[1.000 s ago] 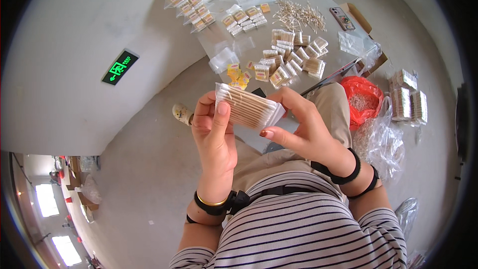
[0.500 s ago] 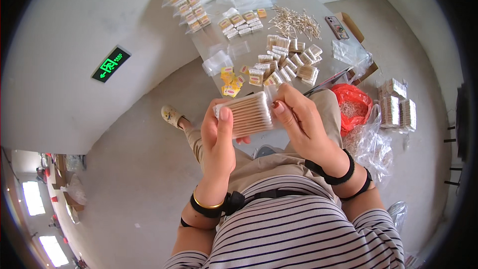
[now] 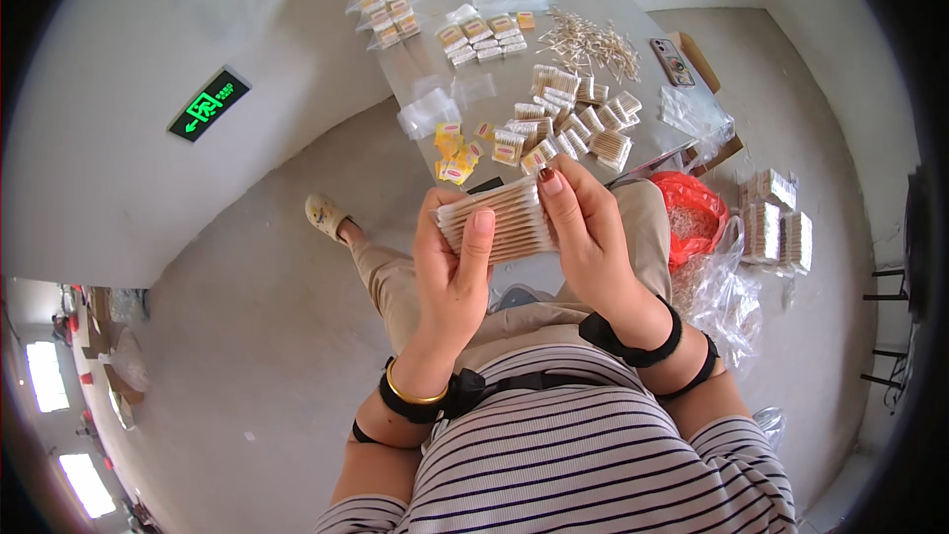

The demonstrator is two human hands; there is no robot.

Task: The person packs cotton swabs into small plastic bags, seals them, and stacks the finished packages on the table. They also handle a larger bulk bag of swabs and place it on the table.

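We now hold the flat bundle of cotton swabs [image 3: 499, 222] closer to our chest above our lap, left hand [image 3: 453, 272] and right hand [image 3: 585, 237] both clasping its ends, away from the packets [image 3: 563, 124] on the worktop [image 3: 633, 0].

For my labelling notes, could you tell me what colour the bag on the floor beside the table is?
The bag is red, seen in the head view.

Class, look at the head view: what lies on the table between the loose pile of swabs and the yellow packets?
In the head view, small filled swab packs lie between the loose swabs and the yellow packets.
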